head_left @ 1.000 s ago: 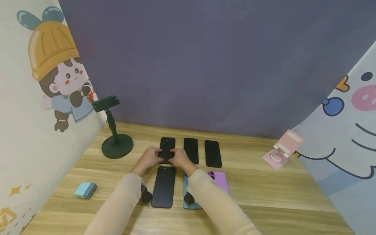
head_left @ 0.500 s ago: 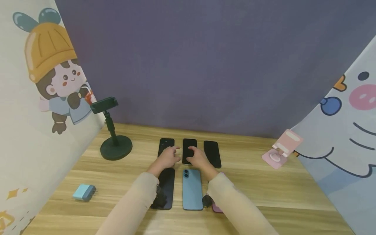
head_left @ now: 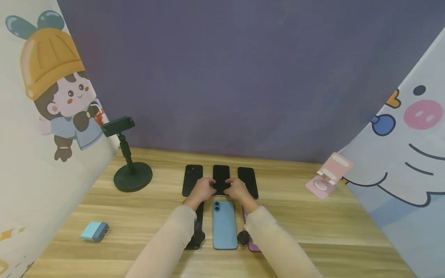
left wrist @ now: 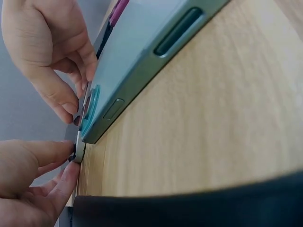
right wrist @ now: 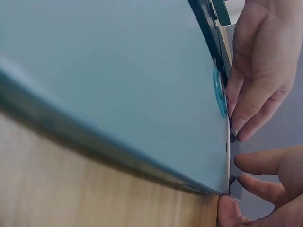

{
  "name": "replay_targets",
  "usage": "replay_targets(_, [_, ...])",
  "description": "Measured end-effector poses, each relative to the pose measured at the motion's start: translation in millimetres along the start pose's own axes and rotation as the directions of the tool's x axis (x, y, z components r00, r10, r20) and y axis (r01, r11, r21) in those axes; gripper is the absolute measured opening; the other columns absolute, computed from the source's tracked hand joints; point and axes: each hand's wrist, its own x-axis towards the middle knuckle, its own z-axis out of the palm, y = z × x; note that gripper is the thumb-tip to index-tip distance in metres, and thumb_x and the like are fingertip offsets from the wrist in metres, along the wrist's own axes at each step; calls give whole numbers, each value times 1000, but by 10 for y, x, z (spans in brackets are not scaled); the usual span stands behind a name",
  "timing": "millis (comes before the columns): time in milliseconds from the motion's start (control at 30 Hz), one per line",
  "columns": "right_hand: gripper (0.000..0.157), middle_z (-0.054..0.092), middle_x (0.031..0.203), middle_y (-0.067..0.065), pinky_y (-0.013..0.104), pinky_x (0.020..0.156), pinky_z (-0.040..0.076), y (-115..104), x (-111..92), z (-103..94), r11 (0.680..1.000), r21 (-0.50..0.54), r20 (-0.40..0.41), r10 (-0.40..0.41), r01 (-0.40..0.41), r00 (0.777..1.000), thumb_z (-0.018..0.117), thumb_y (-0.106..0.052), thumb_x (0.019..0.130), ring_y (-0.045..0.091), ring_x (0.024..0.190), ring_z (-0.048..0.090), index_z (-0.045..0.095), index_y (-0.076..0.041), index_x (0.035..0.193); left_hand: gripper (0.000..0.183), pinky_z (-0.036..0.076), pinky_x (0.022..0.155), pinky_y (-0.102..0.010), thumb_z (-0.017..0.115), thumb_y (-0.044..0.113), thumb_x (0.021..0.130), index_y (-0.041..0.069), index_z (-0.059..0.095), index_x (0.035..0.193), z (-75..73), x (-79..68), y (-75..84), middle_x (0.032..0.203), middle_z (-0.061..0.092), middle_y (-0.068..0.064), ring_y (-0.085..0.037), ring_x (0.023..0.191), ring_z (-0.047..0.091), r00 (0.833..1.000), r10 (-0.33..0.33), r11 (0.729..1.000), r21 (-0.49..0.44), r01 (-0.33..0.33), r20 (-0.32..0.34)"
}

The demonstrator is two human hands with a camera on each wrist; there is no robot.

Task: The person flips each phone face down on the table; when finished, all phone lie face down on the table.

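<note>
In the head view, a black smartphone [head_left: 221, 179] lies flat in the middle of the back row. My left hand [head_left: 203, 190] grips its left edge, and my right hand [head_left: 238, 190] grips the right edge. Close up in the left wrist view, the left thumb and fingers [left wrist: 59, 153] pinch a near corner of that phone. The right hand's fingers [right wrist: 279, 170] meet its opposite side in the right wrist view. A light blue phone [head_left: 225, 226] lies camera side up just in front, between the forearms.
Black phones flank the middle one, at left [head_left: 192, 179] and right [head_left: 248, 181]. A purple phone [head_left: 253, 246] and a dark phone [head_left: 199, 214] are partly under the forearms. A dark green phone stand [head_left: 131, 174], a blue charger plug [head_left: 94, 231] and a pink stand [head_left: 328, 173] stand farther out.
Both hands have left the back-left black phone, moved right, and taken hold of the middle one by its sides. The light blue phone is now uncovered.
</note>
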Motion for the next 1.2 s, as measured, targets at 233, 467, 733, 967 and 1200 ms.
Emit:
replay_targets(233, [40, 56, 130, 22, 48, 95, 45, -8, 21, 80, 1000, -21, -31, 23, -23, 999, 76, -4, 81, 37, 118, 52, 67, -5, 119, 31, 51, 82, -40, 71, 3, 87, -3, 66, 117, -7, -2, -16, 102, 65, -13, -26, 94, 60, 1000, -6, 1000, -25, 6, 16])
replay_targets(467, [42, 59, 124, 23, 43, 89, 49, 11, -22, 30, 997, 77, -34, 7, -4, 999, 75, 2, 78, 34, 110, 56, 66, -2, 119, 32, 52, 82, -41, 71, 3, 86, -4, 66, 117, -19, -8, -3, 101, 66, -14, -27, 94, 61, 1000, 20, 1000, -1, -20, 23])
replay_targets(733, [39, 58, 125, 26, 42, 87, 51, 45, -34, -51, 976, 219, 7, -1, 0, 1000, 71, 4, 82, 36, 114, 56, 65, -1, 120, 33, 51, 86, -43, 70, 5, 88, -4, 64, 119, -20, -20, 7, 109, 65, -18, -32, 103, 61, 1000, -4, 1000, -9, 4, 26])
replay_targets(967, [39, 60, 120, 21, 36, 83, 52, 20, -27, -105, 960, 279, 0, 14, -13, 1000, 70, 4, 82, 31, 109, 57, 66, -1, 121, 30, 51, 85, -43, 69, 8, 90, -4, 65, 117, -6, -19, 24, 108, 66, -17, -31, 101, 62, 1000, -17, 999, -34, 17, 6])
replay_targets(1200, [40, 61, 118, 18, 40, 88, 50, -15, -44, -155, 960, 280, -6, 2, 0, 1000, 70, 2, 84, 33, 112, 56, 65, -2, 123, 32, 52, 85, -43, 69, 11, 91, -5, 65, 118, 15, -10, 29, 111, 66, -19, -31, 103, 62, 1000, -8, 998, -68, 8, 4])
